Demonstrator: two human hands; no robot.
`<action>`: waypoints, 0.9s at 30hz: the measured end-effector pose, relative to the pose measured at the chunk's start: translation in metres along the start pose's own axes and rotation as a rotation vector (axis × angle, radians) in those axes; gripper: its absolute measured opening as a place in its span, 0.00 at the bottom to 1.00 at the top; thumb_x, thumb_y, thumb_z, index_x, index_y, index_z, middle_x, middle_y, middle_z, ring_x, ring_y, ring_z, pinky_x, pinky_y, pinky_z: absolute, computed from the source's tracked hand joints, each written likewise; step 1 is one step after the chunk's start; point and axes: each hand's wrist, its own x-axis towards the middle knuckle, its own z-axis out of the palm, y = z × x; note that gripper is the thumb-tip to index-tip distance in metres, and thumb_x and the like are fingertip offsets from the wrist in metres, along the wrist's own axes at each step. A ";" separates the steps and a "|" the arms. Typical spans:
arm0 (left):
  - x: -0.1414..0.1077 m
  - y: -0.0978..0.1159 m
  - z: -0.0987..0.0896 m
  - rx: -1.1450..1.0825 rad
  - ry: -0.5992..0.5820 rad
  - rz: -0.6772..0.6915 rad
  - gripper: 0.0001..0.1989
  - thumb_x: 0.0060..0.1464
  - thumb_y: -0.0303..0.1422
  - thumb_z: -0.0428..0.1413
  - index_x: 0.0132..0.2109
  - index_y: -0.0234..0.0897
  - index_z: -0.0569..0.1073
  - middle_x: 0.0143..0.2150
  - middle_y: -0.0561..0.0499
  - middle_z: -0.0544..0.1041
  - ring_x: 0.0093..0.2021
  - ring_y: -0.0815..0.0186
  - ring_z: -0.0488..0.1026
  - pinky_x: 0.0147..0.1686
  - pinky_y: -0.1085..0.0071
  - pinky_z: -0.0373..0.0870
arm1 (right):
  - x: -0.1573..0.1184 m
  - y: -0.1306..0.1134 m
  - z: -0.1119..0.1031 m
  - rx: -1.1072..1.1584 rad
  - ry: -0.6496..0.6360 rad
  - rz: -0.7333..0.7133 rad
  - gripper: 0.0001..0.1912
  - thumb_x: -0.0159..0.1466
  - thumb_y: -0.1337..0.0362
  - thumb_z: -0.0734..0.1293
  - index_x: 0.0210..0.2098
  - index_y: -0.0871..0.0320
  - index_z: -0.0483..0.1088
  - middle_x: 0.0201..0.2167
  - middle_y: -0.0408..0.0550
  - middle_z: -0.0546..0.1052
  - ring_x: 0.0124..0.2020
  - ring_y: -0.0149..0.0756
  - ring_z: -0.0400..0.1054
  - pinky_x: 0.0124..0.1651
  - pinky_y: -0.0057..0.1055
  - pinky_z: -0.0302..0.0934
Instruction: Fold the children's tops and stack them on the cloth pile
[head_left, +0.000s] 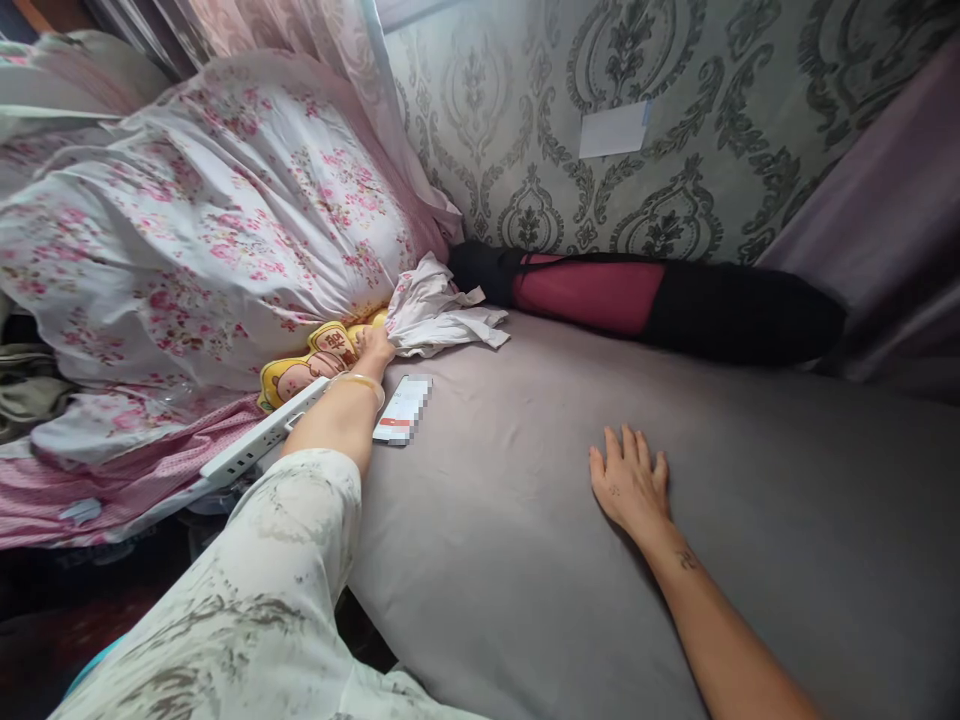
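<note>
My left hand (375, 347) reaches to the far left corner of the grey bed sheet (517, 480). Its fingers are closed on the edge of a crumpled white cloth (442, 310) with a faint pink print. Right beside that hand lies a yellow cartoon cushion (330, 345), partly hidden behind my wrist. A phone (403, 410) with a lit, partly blurred screen rests on the sheet by my left forearm. My right hand (630, 480) lies palm down on the sheet, fingers spread, holding nothing.
A long black and dark red bundle (585, 295) lies along the patterned wall. White floral bedding (247, 210) is heaped at left. A white power strip (262, 435) runs along the bed's left edge. A mauve curtain (877, 200) hangs at right.
</note>
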 end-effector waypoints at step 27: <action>-0.162 0.192 -0.011 -1.118 0.049 0.443 0.06 0.61 0.29 0.44 0.42 0.40 0.65 0.38 0.51 0.73 0.40 0.66 0.71 0.44 0.70 0.67 | 0.002 0.008 0.008 0.023 0.005 -0.025 0.31 0.70 0.55 0.48 0.66 0.65 0.58 0.68 0.62 0.56 0.69 0.54 0.47 0.66 0.56 0.41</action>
